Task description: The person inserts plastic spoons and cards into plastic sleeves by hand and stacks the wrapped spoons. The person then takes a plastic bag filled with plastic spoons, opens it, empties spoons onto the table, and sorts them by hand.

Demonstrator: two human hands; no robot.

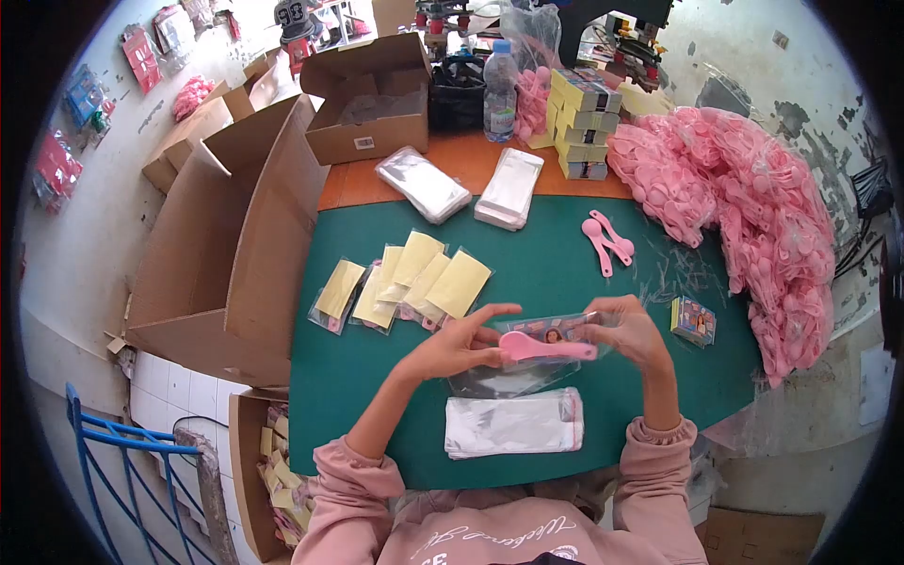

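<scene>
in the head view, the person's left hand (450,347) is reaching over the green table top (546,245) from the lower left, its forearm slanting up and its wrist bending toward the middle. its index finger is pointing out above the rest, while the thumb and other fingers are closing partway around the bowl end of a pink spoon (556,349), holding it. the right hand (633,330) is facing it, with the forearm standing nearly upright and the wrist tilting inward; its fingers are curling close together by the handle end, but i cannot tell exactly what they are gripping. the spoon is lying nearly level between the hands, in front of a printed card (544,330), with clear plastic (576,320) showing around them. pink sleeves (656,461) are bunching below both wrists. a stack of clear bags (513,424) is lying nearer the person, filled packs (457,282) are resting beyond the left hand, and a small pile of cards (693,321) is sitting just beyond the right.
</scene>
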